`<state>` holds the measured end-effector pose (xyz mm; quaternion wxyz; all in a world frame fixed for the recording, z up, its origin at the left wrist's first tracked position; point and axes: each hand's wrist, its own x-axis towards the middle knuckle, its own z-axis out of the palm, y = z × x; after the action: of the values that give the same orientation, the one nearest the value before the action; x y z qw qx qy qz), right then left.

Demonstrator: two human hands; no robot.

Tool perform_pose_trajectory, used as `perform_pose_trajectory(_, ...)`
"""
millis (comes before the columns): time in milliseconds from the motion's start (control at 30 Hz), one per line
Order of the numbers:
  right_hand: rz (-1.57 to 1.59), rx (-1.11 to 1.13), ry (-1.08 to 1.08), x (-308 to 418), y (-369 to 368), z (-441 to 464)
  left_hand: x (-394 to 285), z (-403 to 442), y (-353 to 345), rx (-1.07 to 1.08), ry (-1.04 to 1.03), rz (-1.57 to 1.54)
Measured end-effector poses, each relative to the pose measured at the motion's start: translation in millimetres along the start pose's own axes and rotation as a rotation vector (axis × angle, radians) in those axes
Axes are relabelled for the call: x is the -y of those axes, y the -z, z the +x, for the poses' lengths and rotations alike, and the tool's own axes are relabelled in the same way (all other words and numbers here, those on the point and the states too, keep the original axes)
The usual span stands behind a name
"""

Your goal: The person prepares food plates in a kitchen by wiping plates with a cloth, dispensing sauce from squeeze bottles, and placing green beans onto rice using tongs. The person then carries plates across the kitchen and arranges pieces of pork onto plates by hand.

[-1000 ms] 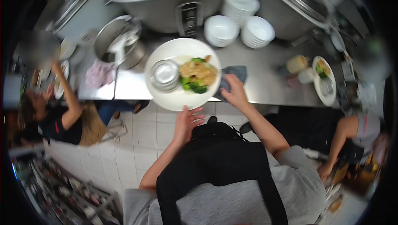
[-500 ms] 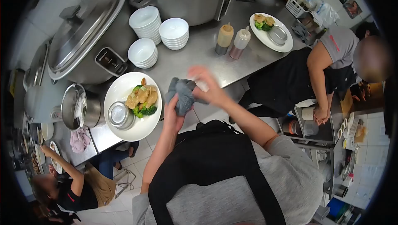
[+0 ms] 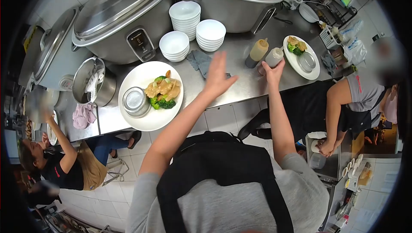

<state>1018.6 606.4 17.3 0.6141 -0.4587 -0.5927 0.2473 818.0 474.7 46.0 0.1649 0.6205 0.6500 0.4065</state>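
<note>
My right hand is wrapped round a clear squeeze bottle with a pale top, standing on the steel counter; its lower part is mostly covered. Close beside it is a second squeeze bottle, yellowish above and dark below. My left hand hovers over the counter edge with fingers spread and nothing in it. Just behind that hand lies a crumpled grey cloth. A white oval plate to the left carries broccoli and sauced pieces, plus a round metal mould.
Another plate with similar food and a mould sits at the right. Stacked white bowls stand before large rice cookers. A steel pot and pink cloth are left. People stand at both sides.
The grey cloth has gone from my hands onto the counter. My right hand has reached out and taken hold of the pale-topped squeeze bottle. My left hand has opened and moved forward.
</note>
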Motion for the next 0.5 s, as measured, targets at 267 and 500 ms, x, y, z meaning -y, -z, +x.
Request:
perform_pose_trajectory(267, 0.069, 0.290, -0.071, -13, -11, 2, 5, 119, -107, 0.079, -0.013, -0.507)
perform_pose_trajectory(500, 0.048, 0.372, -0.128, -8, 5, 3, -34, 66, -20, -0.151, -0.074, -0.685)
